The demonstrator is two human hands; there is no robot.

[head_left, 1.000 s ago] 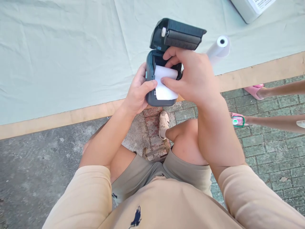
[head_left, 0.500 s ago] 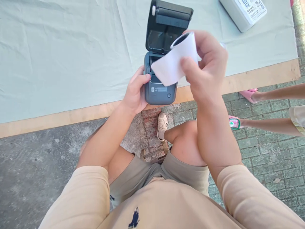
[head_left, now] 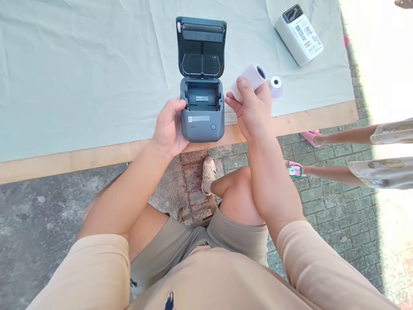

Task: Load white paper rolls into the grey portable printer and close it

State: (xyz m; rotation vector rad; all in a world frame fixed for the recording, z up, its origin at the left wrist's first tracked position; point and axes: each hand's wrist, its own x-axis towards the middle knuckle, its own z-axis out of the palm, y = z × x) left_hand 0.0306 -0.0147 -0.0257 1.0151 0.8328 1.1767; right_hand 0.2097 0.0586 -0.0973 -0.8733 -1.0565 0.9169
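My left hand grips the left side of a dark grey label printer, its thumb on the upper edge. The printer's black lid stands raised, and its paper compartment shows bare inside with a small label on the floor. To the right of the printer, my right hand is closed around a white paper roll, whose dark core hole faces up and right. Just behind that hand, a second, smaller-looking white roll rests on the cloth, apart from the printer.
A white box with a printed label lies at the back right of the cloth-covered table. The table's wooden front edge runs below my hands. Another person's legs in pink shoes stand on the paving at right.
My right hand has drawn the paper roll away from over the printer to its right and turned it. The compartment and the second roll now show. My left hand still holds the printer.
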